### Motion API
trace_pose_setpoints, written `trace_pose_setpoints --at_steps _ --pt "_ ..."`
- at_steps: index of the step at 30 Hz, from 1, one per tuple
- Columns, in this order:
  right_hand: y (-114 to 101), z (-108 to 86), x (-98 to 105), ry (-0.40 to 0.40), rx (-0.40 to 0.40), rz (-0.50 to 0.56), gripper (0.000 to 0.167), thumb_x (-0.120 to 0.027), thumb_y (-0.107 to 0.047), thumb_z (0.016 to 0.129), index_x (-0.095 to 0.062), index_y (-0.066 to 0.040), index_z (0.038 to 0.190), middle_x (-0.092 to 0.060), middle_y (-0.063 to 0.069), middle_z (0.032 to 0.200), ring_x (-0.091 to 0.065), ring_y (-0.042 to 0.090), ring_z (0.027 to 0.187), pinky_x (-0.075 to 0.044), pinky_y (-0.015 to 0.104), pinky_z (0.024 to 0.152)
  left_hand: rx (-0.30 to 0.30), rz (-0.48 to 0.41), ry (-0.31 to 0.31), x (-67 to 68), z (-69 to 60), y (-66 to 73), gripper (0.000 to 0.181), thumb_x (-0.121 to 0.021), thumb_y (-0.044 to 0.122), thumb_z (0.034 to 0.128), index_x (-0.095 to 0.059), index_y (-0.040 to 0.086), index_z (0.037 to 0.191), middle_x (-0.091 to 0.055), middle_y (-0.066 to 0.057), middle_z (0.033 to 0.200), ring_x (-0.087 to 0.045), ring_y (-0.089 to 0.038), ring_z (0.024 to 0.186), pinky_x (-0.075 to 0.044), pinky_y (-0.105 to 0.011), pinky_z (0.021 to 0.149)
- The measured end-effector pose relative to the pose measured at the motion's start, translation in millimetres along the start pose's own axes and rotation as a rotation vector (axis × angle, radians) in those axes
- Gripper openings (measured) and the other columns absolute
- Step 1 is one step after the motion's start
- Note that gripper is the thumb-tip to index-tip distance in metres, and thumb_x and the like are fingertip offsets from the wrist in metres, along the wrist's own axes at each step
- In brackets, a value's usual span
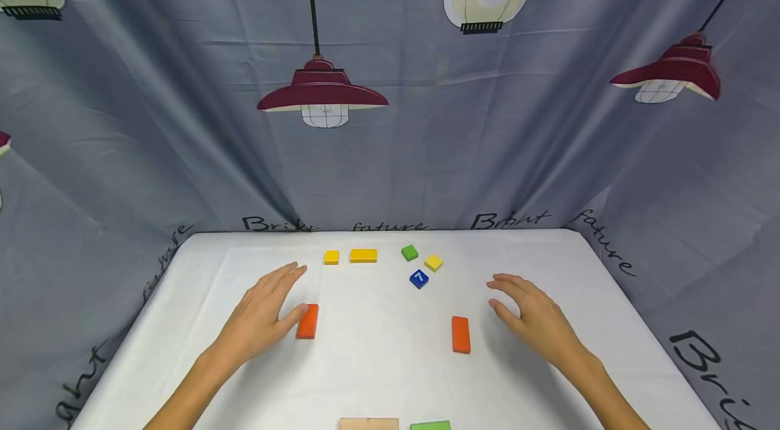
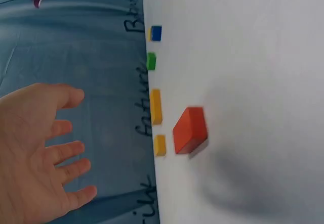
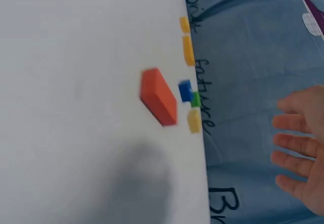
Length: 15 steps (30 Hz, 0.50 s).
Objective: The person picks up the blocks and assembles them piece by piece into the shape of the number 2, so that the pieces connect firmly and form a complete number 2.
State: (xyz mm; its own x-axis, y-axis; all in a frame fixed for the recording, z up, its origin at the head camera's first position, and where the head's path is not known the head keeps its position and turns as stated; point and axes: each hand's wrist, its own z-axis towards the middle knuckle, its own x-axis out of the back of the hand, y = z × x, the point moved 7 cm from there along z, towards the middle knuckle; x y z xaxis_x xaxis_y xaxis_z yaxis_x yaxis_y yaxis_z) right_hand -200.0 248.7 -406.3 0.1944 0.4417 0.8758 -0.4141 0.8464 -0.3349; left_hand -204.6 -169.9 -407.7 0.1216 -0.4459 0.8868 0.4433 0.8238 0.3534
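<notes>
My left hand (image 1: 258, 318) hovers over the left part of the white table, its thumb overlapping the edge of a red-orange block (image 1: 309, 323) in the head view. In the left wrist view that block (image 2: 191, 130) stands apart from the loosely spread fingers. On the other side, my right hand (image 1: 536, 321) hangs above the table with relaxed fingers and holds nothing. A second red-orange block (image 1: 460, 334) lies to its left; the right wrist view shows this block (image 3: 158, 97) well away from the fingers.
Toward the back lie a small yellow block (image 1: 332, 257), a longer yellow block (image 1: 363, 255), a green cube (image 1: 409, 252), a yellow cube (image 1: 433, 263) and a blue cube marked 7 (image 1: 419, 279). A wooden block (image 1: 368, 424) and a light green block (image 1: 430, 426) show at the front edge.
</notes>
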Motion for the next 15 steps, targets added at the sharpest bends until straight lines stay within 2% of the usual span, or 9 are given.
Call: trace_pose_setpoints --at_steps 4,9,15 --pt "-2.9 -12.0 -9.0 0.015 -0.044 0.093 0.027 -0.073 -0.017 0.092 -0.071 -0.013 0.119 -0.063 0.004 0.129 -0.06 0.03 0.118 -0.05 0.052 0.093 -0.02 -0.056 -0.008 -13.8 -7.2 10.4 0.06 -0.073 0.021 0.0909 -0.05 0.009 0.145 -0.05 -0.01 0.146 -0.05 -0.033 0.13 -0.044 -0.059 0.098" --pt "-5.1 -22.4 -13.1 0.039 -0.054 0.129 0.025 -0.074 -0.013 0.09 -0.072 -0.013 0.116 -0.065 0.001 0.125 -0.062 0.027 0.116 -0.051 0.049 0.093 -0.039 -0.083 0.008 -20.5 -14.0 24.2 0.058 -0.075 0.021 0.0893 -0.053 0.011 0.142 -0.054 -0.006 0.143 -0.052 -0.028 0.128 -0.046 -0.055 0.098" --pt "-4.8 -34.4 -18.8 0.04 -0.116 0.221 0.028 -0.077 -0.008 0.087 -0.073 -0.012 0.114 -0.069 -0.004 0.118 -0.064 0.024 0.113 -0.052 0.047 0.092 0.015 -0.191 -0.04 -35.6 -28.7 34.2 0.054 -0.074 0.022 0.0906 -0.056 0.016 0.141 -0.055 0.005 0.14 -0.055 -0.021 0.125 -0.049 -0.047 0.098"
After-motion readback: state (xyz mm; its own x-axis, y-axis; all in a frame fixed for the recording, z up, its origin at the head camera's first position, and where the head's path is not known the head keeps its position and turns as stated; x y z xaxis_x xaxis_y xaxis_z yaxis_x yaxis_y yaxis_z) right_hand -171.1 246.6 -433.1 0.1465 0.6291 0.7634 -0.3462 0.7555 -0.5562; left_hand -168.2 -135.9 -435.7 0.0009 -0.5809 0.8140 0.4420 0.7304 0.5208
